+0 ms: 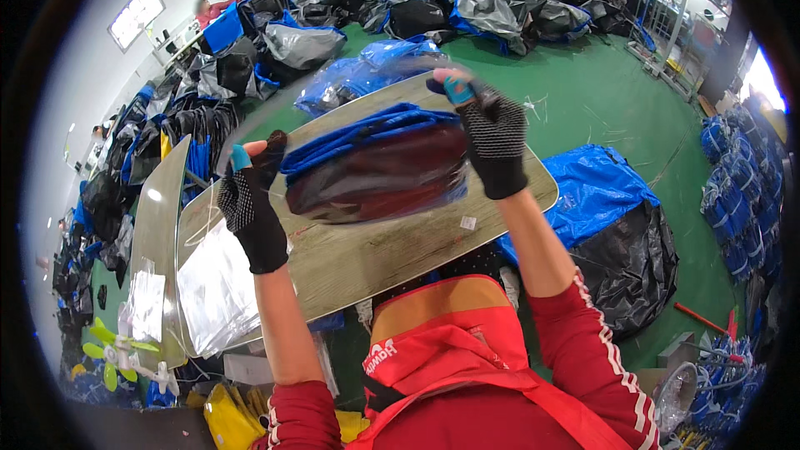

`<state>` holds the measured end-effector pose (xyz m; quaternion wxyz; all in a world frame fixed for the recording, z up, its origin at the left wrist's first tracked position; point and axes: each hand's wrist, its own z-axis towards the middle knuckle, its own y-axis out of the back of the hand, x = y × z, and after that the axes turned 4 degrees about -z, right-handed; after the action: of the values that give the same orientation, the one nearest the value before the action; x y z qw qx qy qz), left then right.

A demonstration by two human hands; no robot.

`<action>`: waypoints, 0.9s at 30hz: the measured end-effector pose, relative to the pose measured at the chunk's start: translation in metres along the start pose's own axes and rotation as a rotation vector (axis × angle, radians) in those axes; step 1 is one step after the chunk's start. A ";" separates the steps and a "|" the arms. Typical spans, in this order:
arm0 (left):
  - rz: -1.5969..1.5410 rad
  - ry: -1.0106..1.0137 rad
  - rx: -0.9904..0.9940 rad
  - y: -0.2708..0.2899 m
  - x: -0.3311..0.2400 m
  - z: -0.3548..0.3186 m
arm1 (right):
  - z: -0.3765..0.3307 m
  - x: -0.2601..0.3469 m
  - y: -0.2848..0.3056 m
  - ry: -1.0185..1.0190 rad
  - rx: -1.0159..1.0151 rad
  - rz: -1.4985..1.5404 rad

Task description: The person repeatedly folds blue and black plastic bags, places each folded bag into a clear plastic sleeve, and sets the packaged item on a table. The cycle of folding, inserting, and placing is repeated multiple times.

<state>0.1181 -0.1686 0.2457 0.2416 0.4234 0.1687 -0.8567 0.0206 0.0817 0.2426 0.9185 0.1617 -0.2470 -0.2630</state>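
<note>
A folded bundle of black and blue tarpaulin [379, 171] sits inside a clear plastic bag [287, 100] over the wood-look table [367, 271]. The bag's thin film arcs up beyond the bundle and is blurred by motion. My left hand [250, 204], in a black dotted glove with bare fingertips and a teal band on one finger, is closed on the bag's left side. At the far right corner of the bundle, my right hand [492, 133], gloved alike, pinches the bag's other side. The exact grip of the fingers is partly hidden.
Clear plastic bags [221, 283] lie stacked at the table's left. A blue and black tarpaulin piece [617, 233] is on the green floor to the right. Large tarpaulin heaps [500, 8] stand beyond. A small green fan [117, 354] is at lower left; blue bundles [742, 192] line the right.
</note>
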 end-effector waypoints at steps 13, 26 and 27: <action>-0.455 0.586 0.339 0.032 0.072 -0.013 | -0.040 -0.045 0.002 -0.823 0.478 0.606; -0.376 0.685 0.294 0.022 0.160 0.009 | 0.021 -0.003 -0.166 0.135 0.307 0.282; -0.352 0.692 0.313 0.022 0.159 0.010 | 0.030 0.000 -0.166 0.155 0.374 0.259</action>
<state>0.0402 -0.2348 0.1217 -0.0465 0.6826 0.1776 -0.7074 -0.0623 -0.0577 0.1963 0.9149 0.3158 -0.2388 -0.0792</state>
